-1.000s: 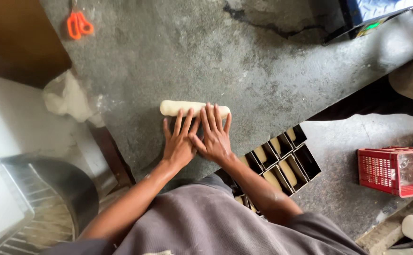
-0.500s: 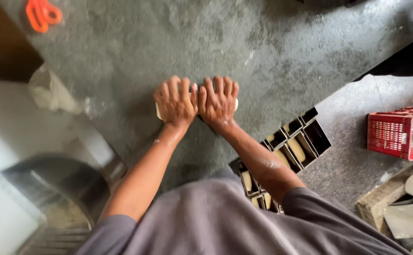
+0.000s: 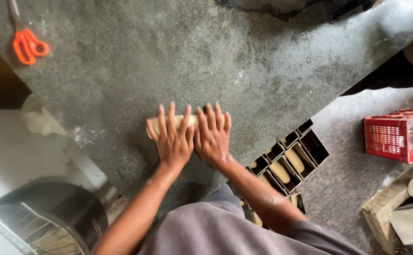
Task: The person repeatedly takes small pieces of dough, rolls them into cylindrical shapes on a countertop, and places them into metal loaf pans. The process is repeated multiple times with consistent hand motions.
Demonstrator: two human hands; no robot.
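In the middle of the frame, both hands lie flat on a pale roll of dough (image 3: 155, 125). The left hand (image 3: 172, 141) and the right hand (image 3: 212, 136) sit side by side, thumbs almost touching, fingers spread wide and pointing up the frame. Neither grip closes on the dough; the open palms press down on it, so most of the roll is hidden and only its left end and a strip near the fingers peek out. Flat hands like this push evenly on a soft roll.

The dough rests on a grey stone desk (image 3: 263, 56). Orange scissors (image 3: 29, 45) lie far away at the upper left. Below the desk, at the lower right, stand dark bread tins (image 3: 289, 163) with dough pieces inside. A red crate (image 3: 395, 134) sits at the right edge. A metal bowl with a wire guard (image 3: 46, 219) is at the lower left. Nothing lies near the hands on the desk.
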